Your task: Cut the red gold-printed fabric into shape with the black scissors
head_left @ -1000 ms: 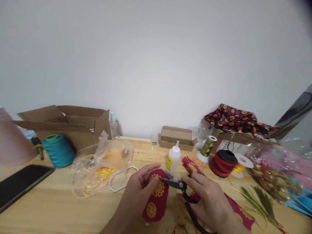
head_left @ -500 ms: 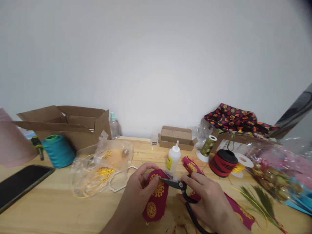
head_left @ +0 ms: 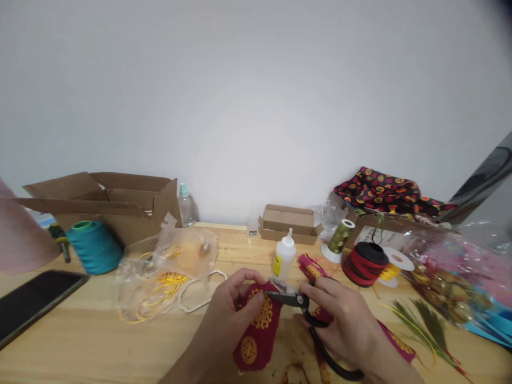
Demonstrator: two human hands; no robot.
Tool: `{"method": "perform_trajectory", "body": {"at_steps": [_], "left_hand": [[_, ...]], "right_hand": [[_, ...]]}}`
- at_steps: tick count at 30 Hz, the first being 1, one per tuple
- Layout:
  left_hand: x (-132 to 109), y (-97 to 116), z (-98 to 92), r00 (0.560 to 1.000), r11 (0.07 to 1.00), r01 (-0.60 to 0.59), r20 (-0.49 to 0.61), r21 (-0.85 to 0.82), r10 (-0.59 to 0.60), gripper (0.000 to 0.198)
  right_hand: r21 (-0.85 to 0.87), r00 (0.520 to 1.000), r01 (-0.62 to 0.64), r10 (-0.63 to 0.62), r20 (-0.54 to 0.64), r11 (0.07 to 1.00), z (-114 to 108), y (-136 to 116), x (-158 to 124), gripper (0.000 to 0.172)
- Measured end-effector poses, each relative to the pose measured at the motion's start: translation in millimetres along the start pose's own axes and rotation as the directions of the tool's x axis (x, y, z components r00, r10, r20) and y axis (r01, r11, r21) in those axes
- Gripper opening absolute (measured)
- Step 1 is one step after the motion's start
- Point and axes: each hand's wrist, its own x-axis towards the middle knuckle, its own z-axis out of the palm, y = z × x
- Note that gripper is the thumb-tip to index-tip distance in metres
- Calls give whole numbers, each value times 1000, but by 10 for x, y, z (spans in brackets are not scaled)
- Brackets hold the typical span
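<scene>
— What's changed, by our notes?
— Little: scissors (head_left: 295, 300) and cloth (head_left: 256, 333), lower centre of frame, have barely shifted. Cutting seems unfinished, we judge.
— Fingers?
— Our left hand (head_left: 231, 308) pinches cloth; our right hand (head_left: 346, 312) grips the scissors' looped black handles.
— Textures?
— Maroon weave, gold medallions, uneven edge; dark metal blades.

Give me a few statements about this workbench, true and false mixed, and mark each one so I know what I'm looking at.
1. The right hand holds the scissors. True.
2. The scissors have red handles. False: they are black.
3. The left hand holds red cloth. True.
4. The red cloth is plain. False: it bears gold patterns.
5. The yellow-labelled bottle stands right of the teal cone. True.
6. The yellow-labelled bottle lies on its side. False: it stands upright.
</scene>
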Motion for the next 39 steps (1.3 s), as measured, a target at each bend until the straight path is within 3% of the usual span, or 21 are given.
{"method": "perform_trajectory", "body": {"at_steps": [7, 16, 39], "left_hand": [[19, -37, -14, 997, 997, -15, 78, 78, 9, 12], [26, -59, -28, 996, 999, 9, 90, 48, -13, 14], [-3, -24, -6, 997, 999, 33, 77, -39, -30, 23]], "right_hand": [[-110, 994, 85, -77, 73, 990, -119, 31, 14, 22], [-75, 988, 85, -74, 136, 994, -131, 35, 13, 21], [6, 994, 101, -102, 40, 995, 9, 18, -46, 11]]}}
